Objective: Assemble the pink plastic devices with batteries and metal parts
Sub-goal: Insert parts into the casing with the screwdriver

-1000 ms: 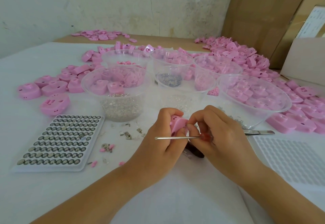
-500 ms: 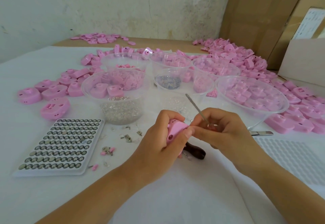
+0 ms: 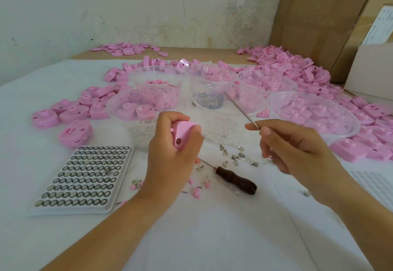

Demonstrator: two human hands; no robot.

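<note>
Left hand [image 3: 170, 158] grips a pink device [image 3: 183, 133], up off the counter [image 3: 212, 238] just right of the battery tray [image 3: 83, 177]. Right hand [image 3: 297, 151] pinches a thin metal pick [image 3: 241, 110], its tip angled up and away, apart from the device.

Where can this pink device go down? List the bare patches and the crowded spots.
Bare white cloth lies between the forearms, nearer than the dark-handled tool, and left of the battery tray. Crowded: metal parts scattered between left hand and right hand; clear bowls behind; pink pile at right.
</note>
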